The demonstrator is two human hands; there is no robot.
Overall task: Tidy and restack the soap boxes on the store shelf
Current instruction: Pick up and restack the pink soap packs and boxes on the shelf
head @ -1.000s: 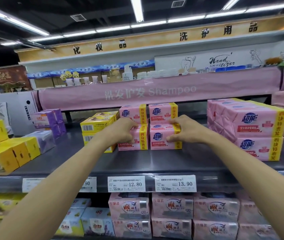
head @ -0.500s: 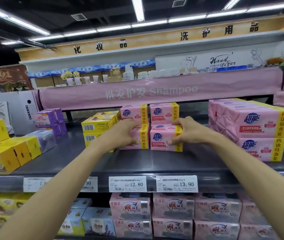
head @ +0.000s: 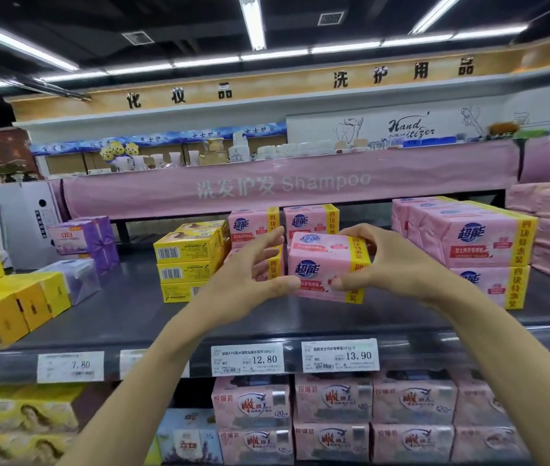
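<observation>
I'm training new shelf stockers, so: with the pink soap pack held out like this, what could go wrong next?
1. The pink plastic-wrapped soap pack is tilted, gripped mainly by the right hand; the left hand only touches it with its thumb, so it might slip onto the grey shelf.
2. The left hand's spread fingers are close to the stacked pink soap packs behind, which could get nudged askew.
</observation>
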